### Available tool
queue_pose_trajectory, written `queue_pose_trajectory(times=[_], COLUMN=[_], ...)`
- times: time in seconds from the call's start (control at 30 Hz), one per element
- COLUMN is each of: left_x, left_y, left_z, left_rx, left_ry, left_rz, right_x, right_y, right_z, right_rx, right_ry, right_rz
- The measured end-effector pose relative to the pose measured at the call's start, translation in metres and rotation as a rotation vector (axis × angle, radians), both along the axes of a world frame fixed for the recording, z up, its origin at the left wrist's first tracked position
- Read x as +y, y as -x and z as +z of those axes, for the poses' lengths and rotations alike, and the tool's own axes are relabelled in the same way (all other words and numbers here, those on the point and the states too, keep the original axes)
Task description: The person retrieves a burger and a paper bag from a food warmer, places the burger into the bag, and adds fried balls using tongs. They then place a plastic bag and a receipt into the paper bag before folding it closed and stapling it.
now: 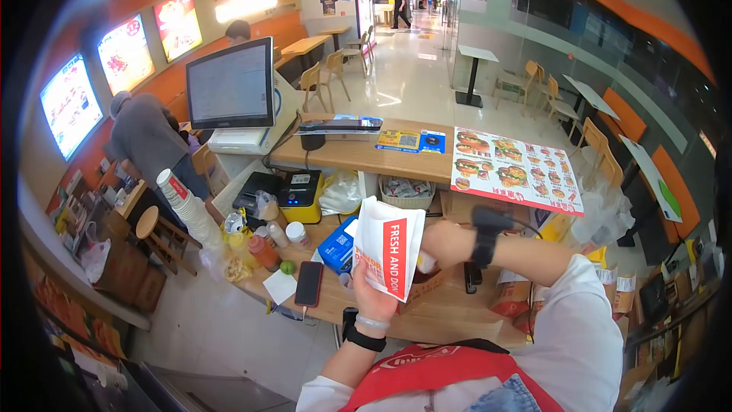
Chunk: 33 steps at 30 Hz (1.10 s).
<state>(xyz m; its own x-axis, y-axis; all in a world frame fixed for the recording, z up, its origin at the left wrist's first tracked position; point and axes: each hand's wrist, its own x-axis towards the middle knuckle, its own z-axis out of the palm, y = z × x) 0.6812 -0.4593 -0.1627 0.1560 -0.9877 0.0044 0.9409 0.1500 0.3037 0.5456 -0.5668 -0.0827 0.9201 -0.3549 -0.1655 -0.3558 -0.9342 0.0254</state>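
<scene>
My left hand (371, 299) is wrapped round the lower part of a white and red paper bag (390, 248) printed "FRESH AND", held upright over the counter. Just right of the bag is my right hand (444, 244), its fingers curled; something small and white shows beneath them, too hidden to name. A blue box (338, 244) lies behind and left of the bag. To the left, a phone (309, 284) with a cable rests on the counter near a white paper (280, 287) and a green round item (287, 267).
Sauce bottles (263, 252), a yellow and black device (300, 197) and stacked cups (183, 202) stand left. A monitor (230, 84) rises behind them. A menu sheet (512, 169) overhangs at right, above brown paper bags (512, 294). Other people are beyond the counter.
</scene>
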Motion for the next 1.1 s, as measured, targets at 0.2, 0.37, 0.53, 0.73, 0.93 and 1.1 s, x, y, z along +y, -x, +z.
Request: queue_pose_trajectory(times=[0.2, 0.37, 0.53, 0.73, 0.93, 1.1], left_x=[0.013, 0.025, 0.026, 0.032, 0.036, 0.040], left_y=[-0.003, -0.003, 0.000, -0.008, -0.007, 0.009], left_z=[-0.007, -0.021, -0.057, -0.073, -0.071, -0.089], left_rx=[0.042, 0.093, 0.196, 0.215, 0.227, 0.268], left_ry=[-0.031, -0.036, -0.089, -0.080, -0.068, -0.058], left_rz=[0.058, 0.033, -0.041, -0.053, -0.097, -0.325], right_x=[-0.051, -0.050, -0.036, -0.026, -0.022, -0.017], right_y=[-0.033, -0.055, -0.064, -0.058, -0.055, -0.054], right_z=[-0.108, -0.116, -0.124, -0.120, -0.116, -0.115], right_rx=[-0.012, 0.388, 0.080, 0.093, 0.112, 0.116], right_ry=[-0.155, -0.345, -0.218, -0.359, -0.465, -0.532], right_rz=[0.439, 0.176, 0.146, 0.118, 0.077, 0.048])
